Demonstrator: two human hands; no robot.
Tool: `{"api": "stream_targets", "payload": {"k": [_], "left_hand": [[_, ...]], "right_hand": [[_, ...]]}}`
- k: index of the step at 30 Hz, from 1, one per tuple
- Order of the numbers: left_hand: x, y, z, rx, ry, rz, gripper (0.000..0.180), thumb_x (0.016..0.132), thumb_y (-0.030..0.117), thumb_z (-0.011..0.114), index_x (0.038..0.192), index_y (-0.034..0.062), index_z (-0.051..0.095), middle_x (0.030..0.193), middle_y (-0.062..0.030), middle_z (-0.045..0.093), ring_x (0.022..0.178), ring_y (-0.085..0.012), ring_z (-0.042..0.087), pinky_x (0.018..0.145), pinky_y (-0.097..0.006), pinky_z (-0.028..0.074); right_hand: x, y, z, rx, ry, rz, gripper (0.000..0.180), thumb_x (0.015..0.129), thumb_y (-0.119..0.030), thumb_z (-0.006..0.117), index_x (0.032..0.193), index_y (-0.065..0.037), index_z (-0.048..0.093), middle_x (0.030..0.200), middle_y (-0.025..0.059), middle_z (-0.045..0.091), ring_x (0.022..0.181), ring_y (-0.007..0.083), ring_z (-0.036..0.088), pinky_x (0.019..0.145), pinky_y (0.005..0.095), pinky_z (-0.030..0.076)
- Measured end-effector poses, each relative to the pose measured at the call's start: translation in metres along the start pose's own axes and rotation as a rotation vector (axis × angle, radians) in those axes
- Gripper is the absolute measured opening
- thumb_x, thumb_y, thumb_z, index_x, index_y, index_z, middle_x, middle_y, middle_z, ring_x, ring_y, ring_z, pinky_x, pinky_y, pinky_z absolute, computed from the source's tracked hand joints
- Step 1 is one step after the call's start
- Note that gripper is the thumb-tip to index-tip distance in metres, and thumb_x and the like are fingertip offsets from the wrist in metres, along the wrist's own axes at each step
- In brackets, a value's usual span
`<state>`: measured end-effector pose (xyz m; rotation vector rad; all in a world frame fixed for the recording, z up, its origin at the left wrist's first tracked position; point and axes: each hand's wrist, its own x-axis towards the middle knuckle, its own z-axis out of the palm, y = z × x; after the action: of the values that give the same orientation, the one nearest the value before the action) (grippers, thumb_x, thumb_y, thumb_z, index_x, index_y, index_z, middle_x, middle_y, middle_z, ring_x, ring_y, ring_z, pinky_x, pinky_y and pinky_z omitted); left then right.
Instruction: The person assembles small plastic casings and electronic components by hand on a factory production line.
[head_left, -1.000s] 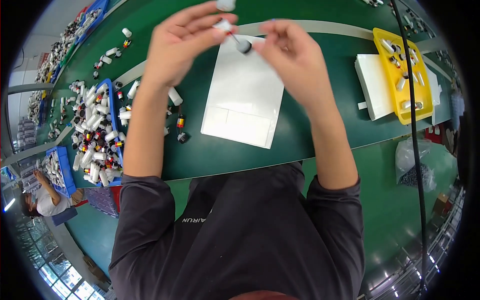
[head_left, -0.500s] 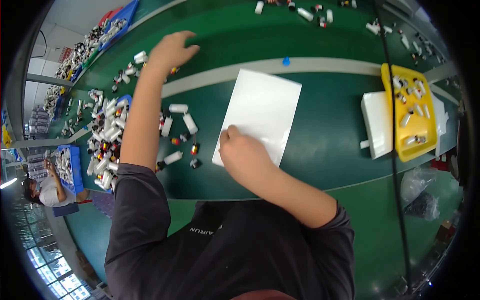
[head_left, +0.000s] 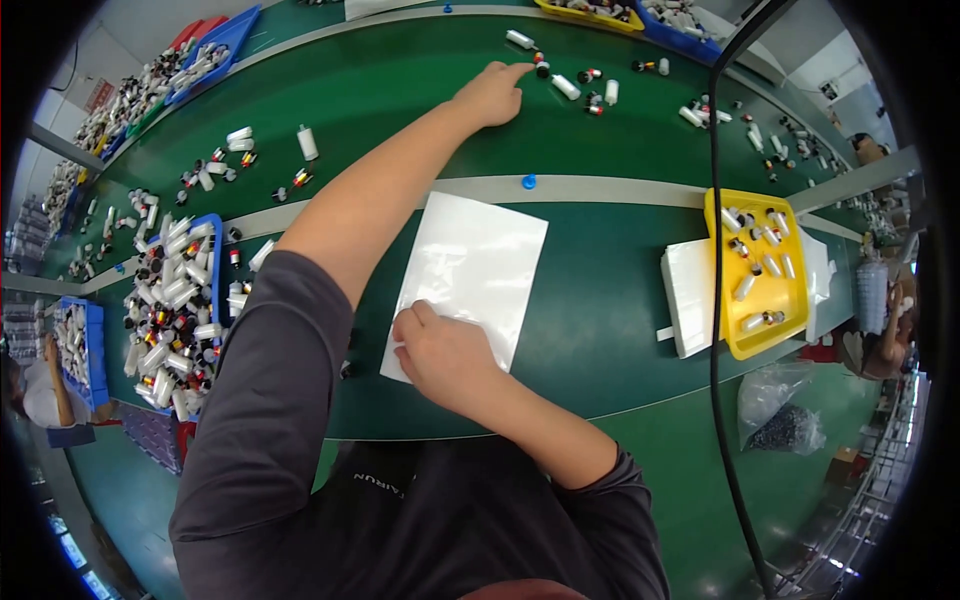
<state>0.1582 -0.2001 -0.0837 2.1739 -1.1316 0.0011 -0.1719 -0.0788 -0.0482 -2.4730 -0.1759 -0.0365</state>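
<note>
- The left hand (head_left: 490, 97) reaches far out, with its pointing finger stretched and its thumb apart, so it is fairly wide.
- A small red, yellow and black round part (head_left: 541, 66) is right by the tip of that finger; I cannot tell if they touch.
- A white plastic tube (head_left: 519, 39) lies just past the left hand, and a fatter white plastic bottle (head_left: 565, 87) lies near it on the right.
- The right hand (head_left: 440, 355) has its fingers bent down; I cannot tell if they pinch anything.
- Under the right hand is a shiny white flat sheet (head_left: 470, 255), and most of it shows past the fingers.
- A little blue plastic knob (head_left: 529, 181) sits between the two hands, beyond the sheet.
- Well to the left of the right hand is a blue plastic tray (head_left: 217, 255) heaped with white bottles.
- Well to its right is a yellow plastic tray (head_left: 790, 293) with a few bottles and parts.
</note>
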Motion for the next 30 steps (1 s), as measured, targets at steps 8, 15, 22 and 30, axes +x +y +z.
{"api": "stream_targets", "payload": {"k": [8,15,22,30], "left_hand": [[0.024,0.046,0.027,0.333,-0.107,0.088,0.044,0.096,0.019,0.058,0.14,0.016,0.055,0.143,-0.0067,0.05,0.127,-0.0303,0.054,0.101,-0.046,0.051],[-0.002,0.04,0.004,0.402,0.072,0.149,0.025,0.092,0.027,0.068,0.109,0.0083,0.067,0.125,-0.013,0.059,0.108,-0.0276,0.06,0.089,-0.04,0.053],[-0.089,0.077,-0.081,-0.857,0.199,-0.1,0.03,0.1,0.032,0.061,0.115,0.0052,0.06,0.125,-0.0093,0.066,0.108,-0.0161,0.065,0.089,-0.027,0.048],[-0.215,0.099,-0.142,-1.79,0.108,-0.456,0.037,0.108,0.042,0.041,0.115,0.0087,0.055,0.133,-0.0227,0.059,0.126,-0.0403,0.057,0.104,-0.05,0.051]], "right_hand": [[-0.009,0.005,0.012,-0.15,0.089,-0.105,0.025,0.084,-0.016,0.07,0.103,-0.004,0.059,0.092,0.0094,0.058,0.074,0.0278,0.067,0.061,0.0401,0.054],[-0.012,0.009,0.003,0.012,0.096,-0.069,0.02,0.082,-0.014,0.07,0.096,-0.006,0.057,0.093,0.0097,0.058,0.072,0.0283,0.066,0.059,0.0408,0.053],[-0.011,0.009,0.007,0.023,0.124,-0.095,0.026,0.082,-0.01,0.069,0.098,-0.001,0.049,0.093,0.0148,0.057,0.071,0.033,0.064,0.058,0.0447,0.052],[-0.015,-0.012,-0.063,0.462,0.293,0.168,0.043,0.082,-0.011,0.077,0.115,-0.003,0.052,0.095,0.0092,0.06,0.072,0.0193,0.06,0.064,0.0319,0.051]]}}
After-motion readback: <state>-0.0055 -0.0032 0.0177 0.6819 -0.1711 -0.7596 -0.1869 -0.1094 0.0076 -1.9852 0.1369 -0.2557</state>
